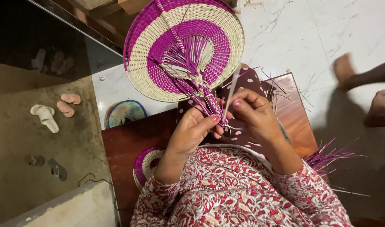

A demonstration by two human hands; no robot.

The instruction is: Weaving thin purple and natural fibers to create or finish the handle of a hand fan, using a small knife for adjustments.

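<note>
A round woven fan point(182, 46) in purple and cream bands stands up from my lap, its braided handle point(211, 107) pointing toward me. My left hand point(192, 130) pinches the lower end of the handle between thumb and fingers. My right hand point(251, 111) grips a thin cream strip point(232, 90) that rises from the handle end. Loose purple strands fan out at the centre of the weave. Both hands meet at the handle, above a dark polka-dot cloth point(247, 84) on my knee.
I sit on a reddish wooden bench point(129, 138). Another purple and cream fan point(144, 164) lies by my left elbow, and a bundle of purple strips point(331, 157) by my right. Another person's bare feet point(364, 92) rest on the white marble floor. Sandals point(54, 111) lie on the lower ground at left.
</note>
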